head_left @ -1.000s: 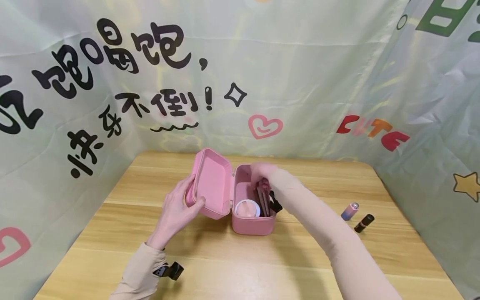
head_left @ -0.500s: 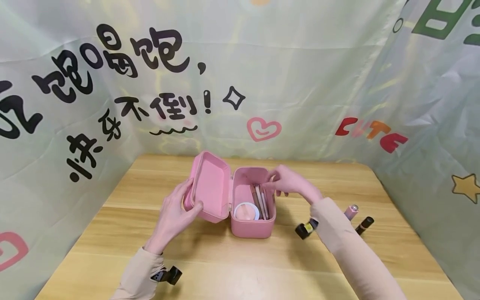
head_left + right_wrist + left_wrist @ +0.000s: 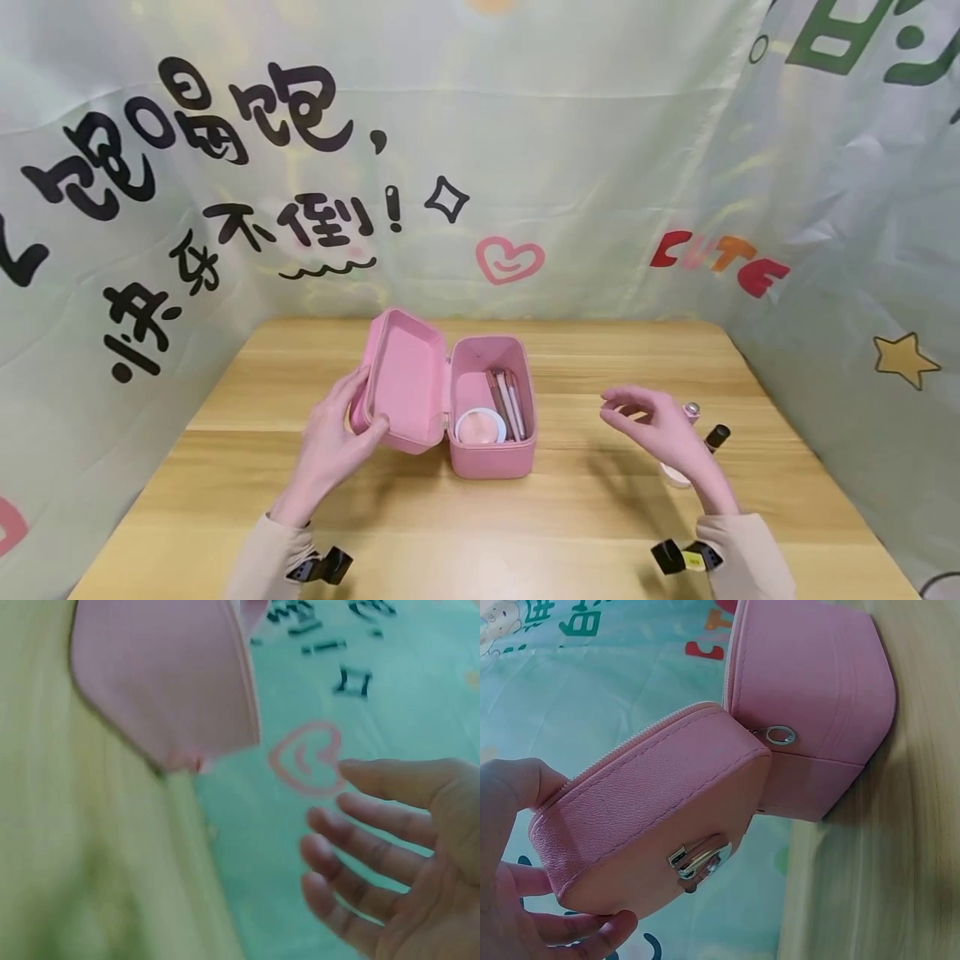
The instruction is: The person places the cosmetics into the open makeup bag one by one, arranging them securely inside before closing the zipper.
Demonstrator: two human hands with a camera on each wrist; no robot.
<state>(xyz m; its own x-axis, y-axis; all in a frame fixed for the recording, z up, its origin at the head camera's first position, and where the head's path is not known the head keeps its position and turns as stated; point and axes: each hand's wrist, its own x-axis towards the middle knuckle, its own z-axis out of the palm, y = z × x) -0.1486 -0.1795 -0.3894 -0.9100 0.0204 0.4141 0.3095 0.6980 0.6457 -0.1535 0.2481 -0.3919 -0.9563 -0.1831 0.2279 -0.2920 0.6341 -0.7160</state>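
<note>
A pink zippered cosmetic case (image 3: 491, 462) stands unzipped on the table, its lid (image 3: 408, 379) swung out to the left. My left hand (image 3: 333, 442) grips that lid by its outer edge, thumb inside and fingers behind; the left wrist view shows a metal buckle (image 3: 701, 859) on the lid's outside. Inside the case lie a round powder puff with a white rim (image 3: 480, 427) and several slim pencils or brushes (image 3: 507, 404). To the right of the case, my right hand (image 3: 660, 429) hovers above the table with loosely bent fingers and nothing in them.
Beside my right hand are a black lipstick-like tube (image 3: 717, 437) and a pink tube (image 3: 692, 410), partly hidden. A pale round object (image 3: 676, 476) shows under the right wrist. Printed cloth (image 3: 600, 167) walls in the wooden table (image 3: 600, 350) at the back and sides.
My right hand has come up out of the case and moved right, over the table near the tubes. My left hand keeps its grip on the lid. The view has turned slightly right.
</note>
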